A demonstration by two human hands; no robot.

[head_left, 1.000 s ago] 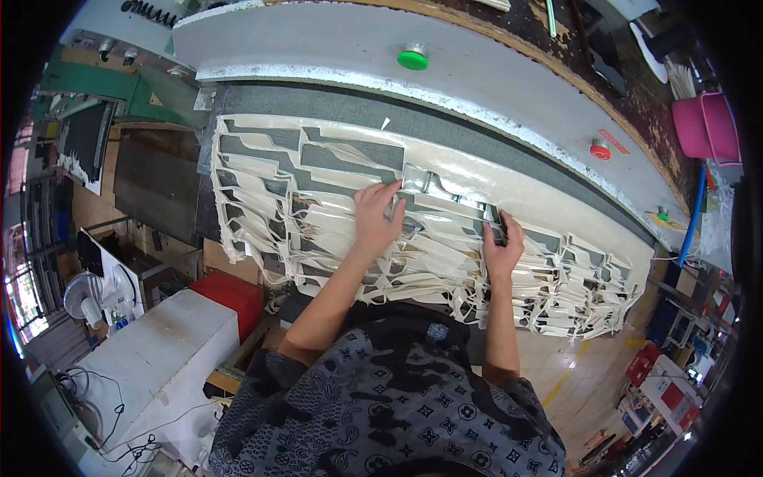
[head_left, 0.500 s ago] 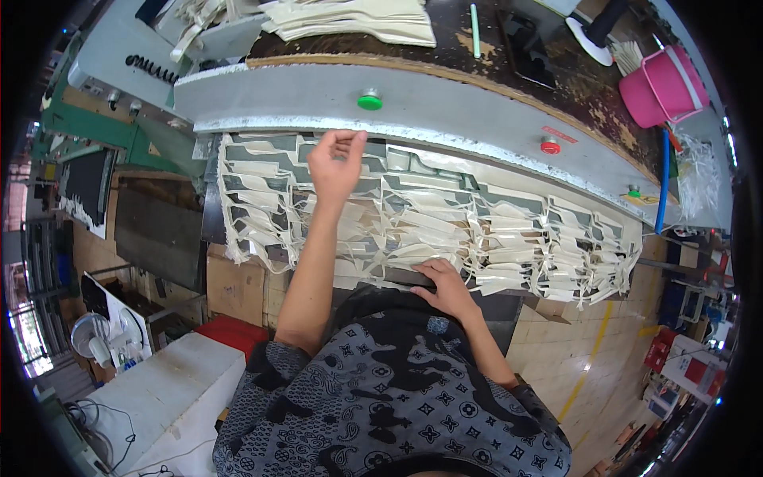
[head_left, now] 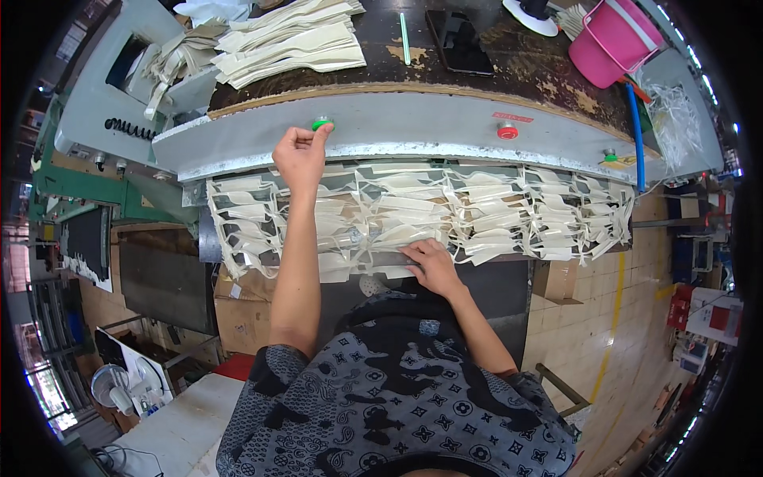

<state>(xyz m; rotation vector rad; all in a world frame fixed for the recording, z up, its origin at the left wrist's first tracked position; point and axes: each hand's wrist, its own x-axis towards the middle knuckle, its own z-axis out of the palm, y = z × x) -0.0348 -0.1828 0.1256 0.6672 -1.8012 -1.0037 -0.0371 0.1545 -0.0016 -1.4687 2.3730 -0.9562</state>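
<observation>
Green button (head_left: 321,123) sits on the grey machine front (head_left: 413,127) at the worktop (head_left: 509,67) edge; the left hand (head_left: 300,155), fingers curled, presses it. Flat and open, the right hand (head_left: 431,266) rests on cream cut pieces (head_left: 477,219) hanging below.

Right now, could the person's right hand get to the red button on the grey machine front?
Probably yes. The right hand rests on the cream cut sheet near the person's body, and the red button sits on the grey panel just beyond it, with nothing standing between; only the flat sheet lies below the path.
</observation>
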